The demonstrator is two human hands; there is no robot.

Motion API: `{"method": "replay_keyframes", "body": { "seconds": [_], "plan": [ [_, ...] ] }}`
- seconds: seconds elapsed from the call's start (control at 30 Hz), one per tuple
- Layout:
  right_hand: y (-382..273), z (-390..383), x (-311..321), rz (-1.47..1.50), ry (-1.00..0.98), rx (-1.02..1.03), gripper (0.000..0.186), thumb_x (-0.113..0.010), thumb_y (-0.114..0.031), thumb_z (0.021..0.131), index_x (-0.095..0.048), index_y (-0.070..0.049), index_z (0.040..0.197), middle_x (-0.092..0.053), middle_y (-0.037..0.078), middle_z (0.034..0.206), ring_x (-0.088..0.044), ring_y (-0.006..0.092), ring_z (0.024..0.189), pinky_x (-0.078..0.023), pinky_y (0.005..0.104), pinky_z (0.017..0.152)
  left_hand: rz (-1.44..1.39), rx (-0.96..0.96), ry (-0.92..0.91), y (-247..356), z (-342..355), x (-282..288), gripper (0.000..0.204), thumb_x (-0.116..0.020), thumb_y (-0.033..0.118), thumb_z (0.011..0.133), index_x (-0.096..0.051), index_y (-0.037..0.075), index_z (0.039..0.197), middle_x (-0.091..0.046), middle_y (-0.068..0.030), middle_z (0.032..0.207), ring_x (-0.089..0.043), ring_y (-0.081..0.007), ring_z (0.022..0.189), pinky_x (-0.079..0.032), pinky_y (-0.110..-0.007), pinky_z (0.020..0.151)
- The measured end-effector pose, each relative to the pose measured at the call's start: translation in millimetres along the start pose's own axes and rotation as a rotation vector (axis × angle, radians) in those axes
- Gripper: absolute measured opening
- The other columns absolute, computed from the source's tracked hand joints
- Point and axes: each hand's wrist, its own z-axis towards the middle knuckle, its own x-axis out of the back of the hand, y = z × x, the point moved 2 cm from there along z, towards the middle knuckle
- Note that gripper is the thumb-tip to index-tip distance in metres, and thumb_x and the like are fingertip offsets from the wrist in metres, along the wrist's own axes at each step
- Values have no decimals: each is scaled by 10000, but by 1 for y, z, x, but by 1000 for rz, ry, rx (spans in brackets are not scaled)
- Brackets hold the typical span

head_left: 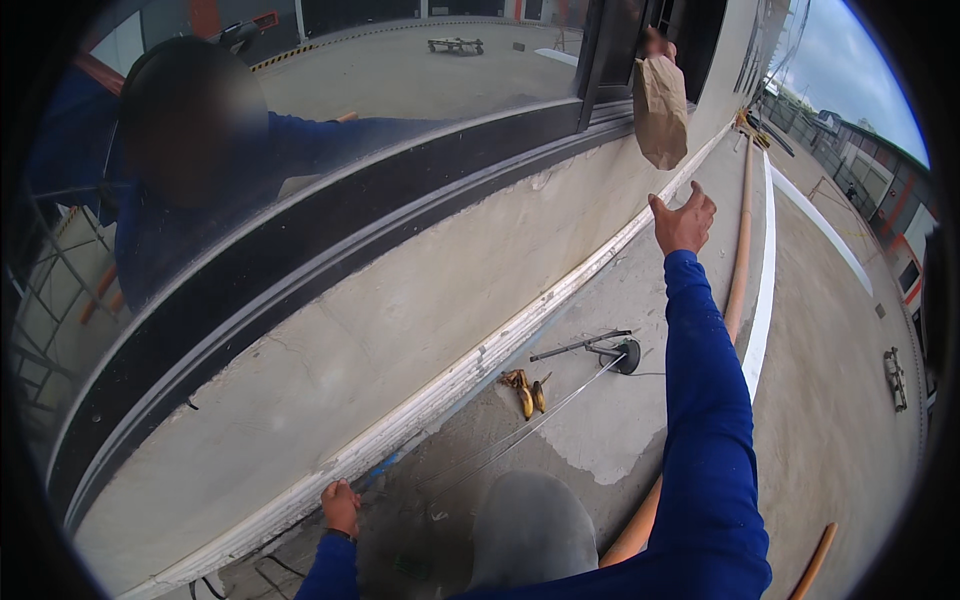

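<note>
Brown paper bag [661, 115] hangs at the open end of the window, above and apart from the person's right hand [685, 222], its top gripped by another person's hand [656, 45] reaching out past the dark frame [500, 132]. What the bag contains is hidden by its opaque sides, and any print on it is too small to tell. Its paper is creased and matte, gathered narrow at the neck and fuller toward a rounded lower end. Beneath it, the right hand is open, fingers spread and slightly bent upward. The left hand [341, 507] has its fingers curled beside the ribbed white strips [480, 355] along the wall's foot; whether it grips anything, I cannot tell. Rough, pale plaster covers the wall [400, 285] under the smooth, reflective glass [400, 70]. On the patchy concrete floor [590, 440] lie curved yellow bananas [532, 395] with browned skin, near a round black disc [627, 357] joined to thin rods. A smooth orange pipe [741, 245] runs beside a flat white strip [767, 280].
</note>
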Motion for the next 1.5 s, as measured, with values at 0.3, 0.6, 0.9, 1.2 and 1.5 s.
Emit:
{"method": "replay_keyframes", "body": {
  "seconds": [0.3,0.6,0.9,1.2,1.5],
  "plan": [
    [-62,115,-25,137,-46,-19,961,-831,-504,785,-421,-94,1551,-503,202,1509,-501,360,1401,-440,498,1134,47,34,53,3,3,4,315,-518,202,1086,-504,86,793,-435,4,585,-430,-134,502,-502,-344,676],
    [-43,146,-36,158,-27,97,420,-612,-341,910,-741,-130,1249,-730,182,1238,-672,401,1184,-509,447,1055,45,23,40,-4,5,7,351,-518,215,1092,-481,102,762,-427,-4,573,-417,-143,502,-500,-345,691],
    [51,30,-39,490,-9,68,398,-699,-314,907,-745,-46,1197,-768,196,1099,-734,343,1046,-537,391,931,60,24,8,5,1,-5,375,-517,225,1090,-463,118,735,-422,10,596,-439,-130,524,-516,-356,766],
    [183,-255,-113,630,-365,-64,216,-699,-140,959,-602,37,883,-516,48,748,-451,147,704,-429,323,666,48,40,3,1,2,-5,352,-519,216,1086,-483,96,757,-433,-1,609,-444,-130,549,-512,-345,776],
    [226,-407,-184,335,-558,-159,207,-712,-154,910,-673,39,972,-660,172,942,-651,370,894,-509,438,836,31,25,55,11,-15,4,358,-500,201,1098,-505,79,761,-456,-1,619,-469,-135,577,-520,-347,823]
  ]
}}
